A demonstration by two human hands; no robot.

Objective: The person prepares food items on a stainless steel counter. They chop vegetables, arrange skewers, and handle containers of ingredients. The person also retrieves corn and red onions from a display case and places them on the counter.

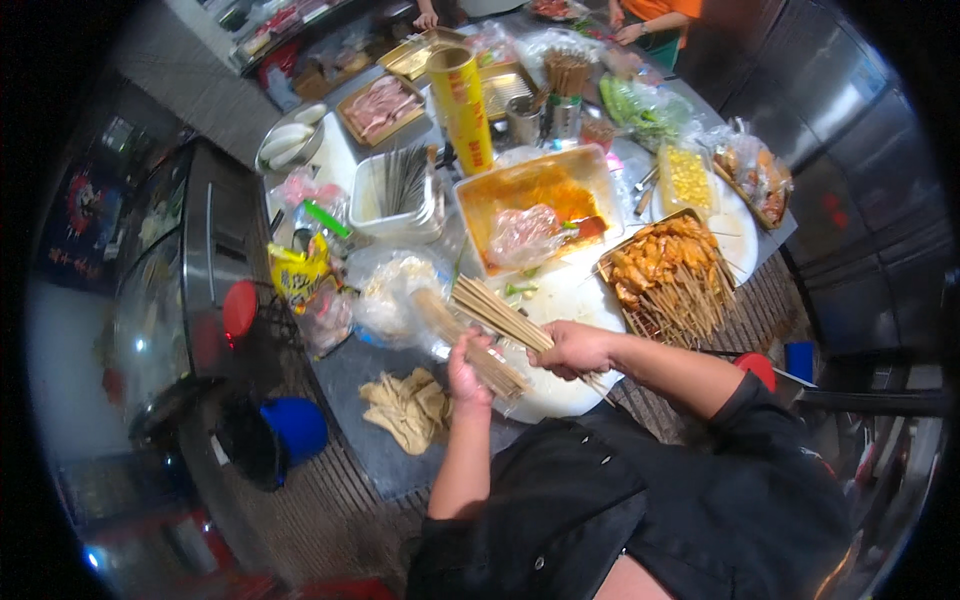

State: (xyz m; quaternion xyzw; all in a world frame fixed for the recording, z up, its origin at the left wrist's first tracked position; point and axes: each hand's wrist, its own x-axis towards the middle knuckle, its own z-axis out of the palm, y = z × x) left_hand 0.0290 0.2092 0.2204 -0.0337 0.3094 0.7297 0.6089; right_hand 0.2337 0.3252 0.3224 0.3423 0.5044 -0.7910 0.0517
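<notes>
My left hand (470, 369) grips a clear plastic bag of wooden skewers (444, 321), blurred at its upper end. In my right hand (567, 349) is a loose bundle of bare wooden skewers (501, 310), fanned slightly and pointing up to the left. Both hands are above the near side of a round white cutting board (577, 300). To the right, a tray (628, 319) holds skewered, sauce-coated meat (664, 262). Beyond my hands stands a sauce-stained plastic tub (480, 196) with a plastic-wrapped pink item (525, 231) inside.
A crumpled tan cloth (409, 409) lies left of my left hand. A tall yellow roll (460, 112) stands behind the tub, near a white container of metal skewers (401, 184). A tray of sliced meat (381, 109) is farther back. Another person's hands (628, 33) are at the far side.
</notes>
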